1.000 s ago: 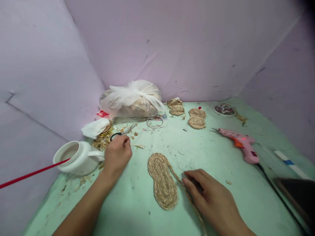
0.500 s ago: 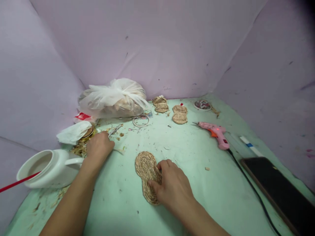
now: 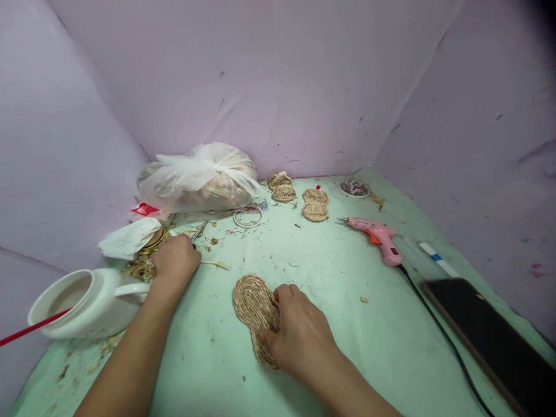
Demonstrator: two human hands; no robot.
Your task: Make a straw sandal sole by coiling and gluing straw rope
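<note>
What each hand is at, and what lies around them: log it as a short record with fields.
Left hand: over the scissors; grip hidden
Right hand: touching the sole-shaped braided coil, thumb on top
Left side: white pot, red stick at its mouth
Far side: knotted plastic bag, two small woven pieces
Right side: pink glue gun, red light on
Surface: green tabletop, littered with scraps

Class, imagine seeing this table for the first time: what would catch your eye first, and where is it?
The bright pink glue gun stands out first, on the right of the pale green table. Then comes the sole-shaped coil of rope at front centre, with the right hand on it. A knotted white plastic bag bulges at the back left.
</note>
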